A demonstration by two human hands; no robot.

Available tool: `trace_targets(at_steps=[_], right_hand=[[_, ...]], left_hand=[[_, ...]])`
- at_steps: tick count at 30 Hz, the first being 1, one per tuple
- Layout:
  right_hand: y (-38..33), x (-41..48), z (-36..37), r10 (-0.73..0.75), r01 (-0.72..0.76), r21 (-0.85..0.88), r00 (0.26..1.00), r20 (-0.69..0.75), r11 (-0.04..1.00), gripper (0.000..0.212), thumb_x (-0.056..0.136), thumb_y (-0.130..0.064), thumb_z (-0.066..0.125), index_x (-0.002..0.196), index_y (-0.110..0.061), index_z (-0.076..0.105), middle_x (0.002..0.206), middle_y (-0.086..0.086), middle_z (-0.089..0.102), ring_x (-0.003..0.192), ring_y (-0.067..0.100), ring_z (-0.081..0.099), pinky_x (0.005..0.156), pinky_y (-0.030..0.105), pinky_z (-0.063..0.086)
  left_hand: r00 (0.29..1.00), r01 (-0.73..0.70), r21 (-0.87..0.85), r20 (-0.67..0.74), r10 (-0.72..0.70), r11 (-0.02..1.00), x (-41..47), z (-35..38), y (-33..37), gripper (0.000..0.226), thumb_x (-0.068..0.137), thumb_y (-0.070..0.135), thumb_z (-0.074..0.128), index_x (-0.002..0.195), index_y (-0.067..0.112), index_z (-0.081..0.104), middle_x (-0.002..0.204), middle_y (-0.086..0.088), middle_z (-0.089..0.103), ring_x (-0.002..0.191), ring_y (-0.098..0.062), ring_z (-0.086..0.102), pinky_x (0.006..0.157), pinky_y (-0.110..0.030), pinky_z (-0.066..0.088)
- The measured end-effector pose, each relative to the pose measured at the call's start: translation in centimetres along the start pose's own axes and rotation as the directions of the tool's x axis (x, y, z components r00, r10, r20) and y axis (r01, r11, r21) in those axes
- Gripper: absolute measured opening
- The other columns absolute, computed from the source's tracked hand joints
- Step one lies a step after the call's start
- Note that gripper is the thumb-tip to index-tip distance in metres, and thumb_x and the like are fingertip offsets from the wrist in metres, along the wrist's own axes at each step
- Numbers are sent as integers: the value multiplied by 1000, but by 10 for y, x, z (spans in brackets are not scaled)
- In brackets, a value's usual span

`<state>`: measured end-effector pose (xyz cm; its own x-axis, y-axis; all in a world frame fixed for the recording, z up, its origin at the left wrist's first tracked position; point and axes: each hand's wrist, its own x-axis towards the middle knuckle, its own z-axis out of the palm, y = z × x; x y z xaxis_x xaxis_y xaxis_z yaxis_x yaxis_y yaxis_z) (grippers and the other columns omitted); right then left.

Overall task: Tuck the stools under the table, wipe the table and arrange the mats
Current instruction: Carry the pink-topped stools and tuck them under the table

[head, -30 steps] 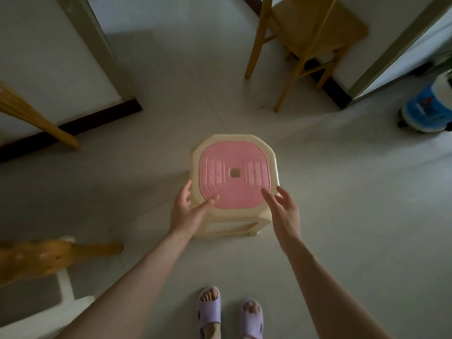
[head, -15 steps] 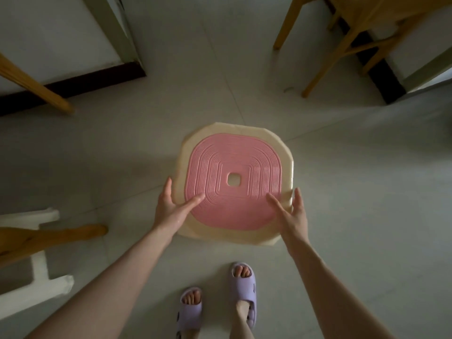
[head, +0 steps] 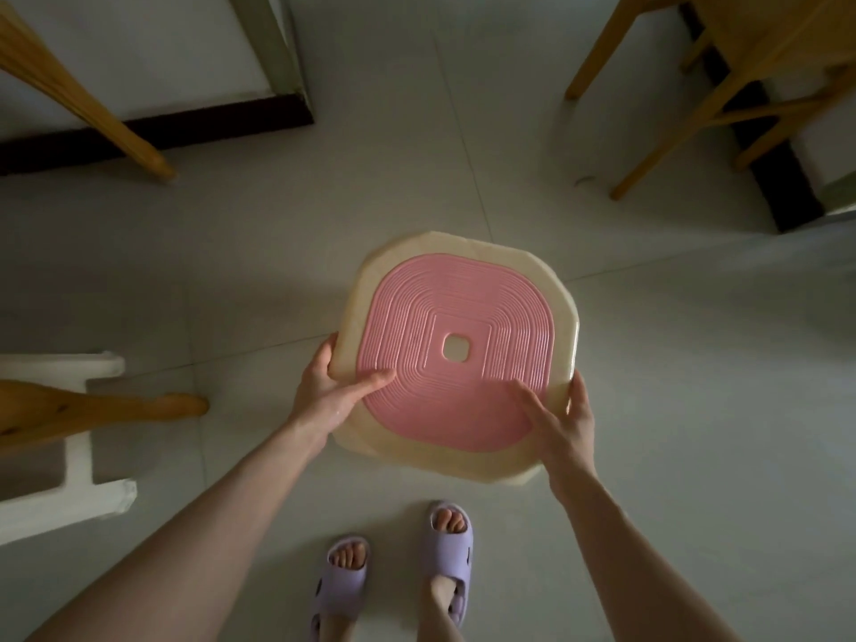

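Cream octagonal plastic stool (head: pixel 456 359) topped by ridged pink seat pad, smooth pale tiled floor (head: pixel 695 410), varnished wooden chair legs (head: pixel 671 113)

Stool (head: pixel 463 308) legs hidden under its seat — chair (head: pixel 764 48) cropped.

Stool (head: pixel 458 354): cream plastic, eight-sided top, pink ribbed seat panel with a small square hole at centre. Seat faces up, legs hidden beneath. Left hand (head: pixel 326 396) and right hand (head: pixel 563 419) grip its near edges, thumbs on top.
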<state>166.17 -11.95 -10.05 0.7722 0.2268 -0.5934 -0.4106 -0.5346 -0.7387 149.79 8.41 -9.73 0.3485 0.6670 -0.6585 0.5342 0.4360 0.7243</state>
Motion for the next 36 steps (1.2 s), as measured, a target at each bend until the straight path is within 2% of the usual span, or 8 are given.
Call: trace_targets(at_steps=[4, 9, 15, 20, 24, 26, 31, 36], right_hand=[[-14, 1, 1, -15, 18, -44, 999, 50, 999, 71, 57, -50, 81, 121, -35, 55, 98, -6, 69, 90, 19, 66, 85, 48, 54], [-56, 8, 14, -85, 101, -103, 985, 151, 990, 54, 72, -37, 80, 119, -39, 53, 97, -10, 67, 90, 17, 64, 84, 46, 54], [-117, 14, 47, -152, 196, -179, 960, 235, 964, 64, 70, -38, 81, 127, -36, 52, 98, -9, 67, 92, 20, 63, 84, 43, 52], [-172, 33, 100, -188, 281, -266, 926, 327, 922, 71, 67, -43, 82, 129, -43, 48, 99, -9, 67, 94, 22, 63, 86, 44, 52], [-218, 55, 159, -212, 365, -333, 884, 416, 869, 62, 65, -45, 82, 120, -38, 55, 89, -9, 68, 90, 24, 65, 81, 44, 54], [-239, 60, 184, -222, 390, -344, 871, 438, 854, 60, 67, -43, 82, 120, -36, 55, 85, -12, 66, 86, 23, 64, 81, 42, 53], [-272, 73, 258, -225, 486, -415, 813, 536, 769, 73, 69, -41, 81, 134, -31, 49, 101, -3, 66, 94, 25, 62, 87, 43, 50], [-285, 80, 319, -219, 563, -426, 748, 626, 708, 66, 68, -45, 80, 128, -33, 52, 98, -6, 65, 95, 25, 61, 88, 46, 50]], left_hand=[[998, 23, -15, -65, -24, 1000, -16, -11, 2, 100, 33, 47, 90, 123, 23, 55, 97, 7, 71, 88, -13, 69, 83, -33, 54], [984, 1, -89, -179, -17, 996, -35, -29, 21, 70, 55, 22, 91, 115, 25, 54, 99, 4, 69, 86, -12, 67, 79, -31, 54], [968, -22, -205, -250, -31, 978, -43, -57, 50, 56, 60, 24, 89, 103, 35, 53, 99, 7, 68, 88, -14, 67, 78, -38, 56], [948, -47, -333, -313, -63, 942, -29, -90, 76, 62, 59, 24, 88, 110, 36, 55, 99, 10, 69, 89, -9, 67, 72, -27, 53], [905, -49, -383, -408, -122, 922, 1, -117, 88, 72, 55, 29, 89, 118, 27, 57, 100, 9, 70, 90, -9, 67, 78, -30, 53], [885, -60, -397, -445, -135, 916, 13, -128, 96, 66, 58, 28, 89, 115, 27, 56, 97, 10, 69, 89, -8, 66, 77, -28, 52], [825, -30, -446, -516, -230, 895, 43, -159, 96, 59, 63, 27, 86, 112, 30, 53, 95, 15, 65, 86, -3, 62, 82, -35, 52], [785, -23, -526, -536, -310, 850, 61, -187, 92, 63, 63, 33, 86, 115, 32, 49, 97, 17, 63, 88, -3, 60, 83, -41, 53]])
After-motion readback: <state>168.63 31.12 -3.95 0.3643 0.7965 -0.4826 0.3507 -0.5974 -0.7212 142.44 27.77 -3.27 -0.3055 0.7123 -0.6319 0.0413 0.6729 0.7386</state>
